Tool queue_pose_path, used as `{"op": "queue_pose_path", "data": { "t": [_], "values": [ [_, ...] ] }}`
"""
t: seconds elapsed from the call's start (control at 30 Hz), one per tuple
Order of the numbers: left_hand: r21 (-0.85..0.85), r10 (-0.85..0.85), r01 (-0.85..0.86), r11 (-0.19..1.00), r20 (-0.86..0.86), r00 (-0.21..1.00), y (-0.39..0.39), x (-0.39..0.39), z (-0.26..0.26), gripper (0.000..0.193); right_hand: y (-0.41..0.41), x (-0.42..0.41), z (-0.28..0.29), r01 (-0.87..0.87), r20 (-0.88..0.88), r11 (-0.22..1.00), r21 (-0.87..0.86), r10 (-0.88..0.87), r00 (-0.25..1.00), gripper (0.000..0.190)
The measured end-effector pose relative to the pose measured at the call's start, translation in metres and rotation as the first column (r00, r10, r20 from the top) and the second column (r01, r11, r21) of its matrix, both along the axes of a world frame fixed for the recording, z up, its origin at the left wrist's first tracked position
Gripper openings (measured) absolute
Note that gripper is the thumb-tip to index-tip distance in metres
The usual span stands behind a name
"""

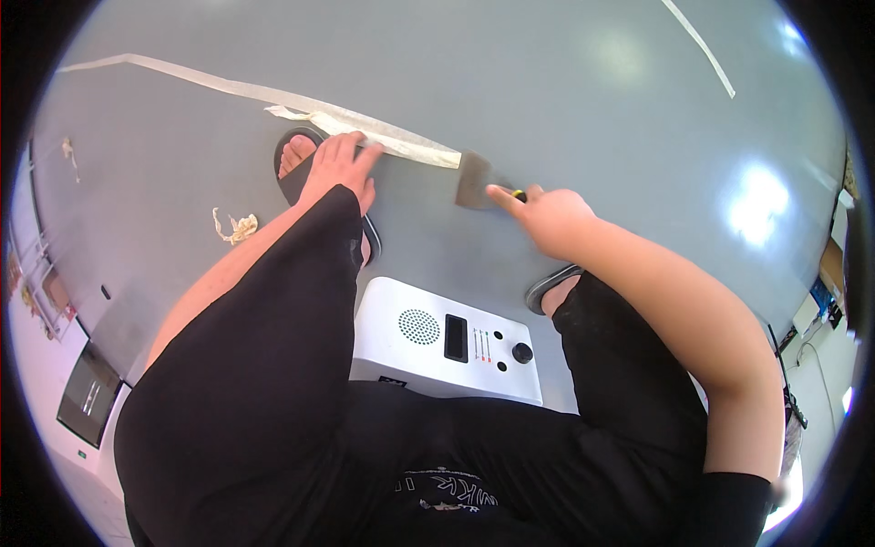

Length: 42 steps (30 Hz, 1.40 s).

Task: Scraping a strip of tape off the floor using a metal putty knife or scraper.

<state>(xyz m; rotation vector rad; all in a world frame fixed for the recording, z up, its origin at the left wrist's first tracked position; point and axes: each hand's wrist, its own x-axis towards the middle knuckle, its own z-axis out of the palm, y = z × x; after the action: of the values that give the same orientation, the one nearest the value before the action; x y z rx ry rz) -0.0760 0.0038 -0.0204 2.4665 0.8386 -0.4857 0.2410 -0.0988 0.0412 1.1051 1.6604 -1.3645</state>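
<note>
My right hand (547, 212) is closed around the dark handle of a wide-bladed scraper (475, 181), index finger stretched towards the blade. The blade's upper left corner meets the end of a pale tape strip (225, 85) on the grey floor. Along that strip lies a loose, partly crumpled length of tape (424, 153). My left hand (345, 161) is over its lower edge, fingers spread and slightly blurred; whether they pinch the tape is unclear. Behind this hand is my sandalled foot (295, 154).
A white box with a speaker grille and knob (431, 362) stands between my legs. Crumpled tape scraps (239, 228) lie at left, with another (68, 154) farther off. A second tape strip (704, 51) runs across the floor at the upper right.
</note>
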Motion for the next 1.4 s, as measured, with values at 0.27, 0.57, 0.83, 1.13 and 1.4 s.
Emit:
{"op": "queue_pose_path", "data": {
  "t": [0.27, 0.57, 0.83, 1.13, 1.4],
  "values": [
    [0.291, 0.300, -0.246, 0.924, -0.158, 0.941, -0.001, -0.003, 0.005, 0.075, -0.012, 0.011, -0.004, -0.054, 0.059, 0.999, -0.003, 0.054, 0.997, 0.096],
    [0.319, 0.342, -0.234, 0.919, -0.343, 0.875, 0.010, -0.002, 0.006, 0.085, -0.024, 0.022, 0.002, -0.008, 0.062, 1.000, 0.004, 0.008, 0.998, 0.084],
    [0.255, 0.320, -0.216, 0.942, -0.502, 0.804, 0.032, 0.000, -0.001, 0.085, 0.006, -0.001, -0.005, -0.096, -0.005, 0.995, 0.025, 0.096, 0.995, 0.090],
    [0.258, 0.362, -0.275, 0.926, -0.403, 0.841, 0.032, -0.013, -0.013, 0.085, -0.012, 0.012, -0.005, -0.037, 0.011, 0.999, 0.009, 0.037, 0.999, 0.098],
    [0.299, 0.426, -0.325, 0.897, -0.393, 0.815, 0.034, -0.008, -0.012, 0.079, -0.027, 0.026, -0.007, 0.010, 0.034, 0.999, 0.054, -0.012, 0.999, 0.097]
  ]
}}
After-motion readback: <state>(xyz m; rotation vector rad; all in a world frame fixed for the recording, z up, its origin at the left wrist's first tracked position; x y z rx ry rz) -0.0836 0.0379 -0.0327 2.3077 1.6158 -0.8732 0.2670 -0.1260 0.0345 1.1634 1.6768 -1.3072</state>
